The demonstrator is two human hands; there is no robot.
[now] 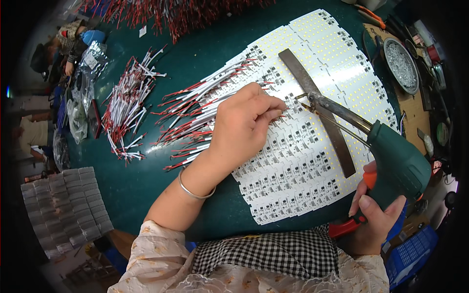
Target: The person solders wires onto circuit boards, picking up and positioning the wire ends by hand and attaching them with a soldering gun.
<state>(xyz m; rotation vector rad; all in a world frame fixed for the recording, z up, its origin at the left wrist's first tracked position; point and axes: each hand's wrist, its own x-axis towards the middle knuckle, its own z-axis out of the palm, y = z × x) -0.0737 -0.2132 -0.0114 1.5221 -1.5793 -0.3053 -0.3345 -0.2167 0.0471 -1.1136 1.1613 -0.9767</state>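
Observation:
My left hand (pixel 244 119) is closed in a pinch over the white LED circuit boards (pixel 283 190), with a thin red-ended wire at its fingertips. My right hand (pixel 376 215) grips a green soldering gun (pixel 400 158) with an orange trigger and a red lower part. The gun's metal tip (pixel 303 97) points left, close to my left fingertips and just above the boards. A dark flat metal bar (pixel 317 112) lies slantwise across the boards, beneath the gun's barrel. Several white and red wires (pixel 193 122) lie along the boards' left side, partly hidden by my left hand.
A loose pile of white and red wires (pixel 129 105) lies left on the green table (pixel 161 195). More red wires (pixel 181 14) heap at the far edge. At right stands a metal bowl (pixel 401 66) of shiny bits. Stacked grey packs (pixel 66 207) sit lower left; another person (pixel 71 44) appears far left.

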